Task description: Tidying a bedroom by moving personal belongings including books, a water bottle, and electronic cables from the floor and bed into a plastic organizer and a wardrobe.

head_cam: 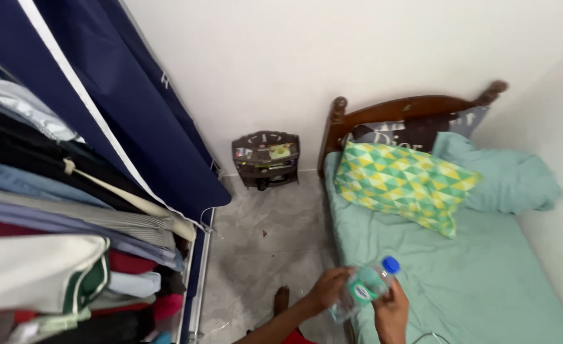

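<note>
Here, both hands are gripping a clear plastic bottle [365, 285] near the bed's [479, 286] left edge: left hand [328, 288] fingers closed around its base, right hand [393, 309] fingers wrapped below the blue cap [391, 264].

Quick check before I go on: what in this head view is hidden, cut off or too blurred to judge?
- Plastic bottle: blurred, partly covered by left hand and right hand; fill level unclear.
- Blue cap: tightness untellable.
- Small rack by the wall: contents too small.
- Hanging clothes: cut off by left edge.
- Bed: cut off by the bottom edge.
</note>
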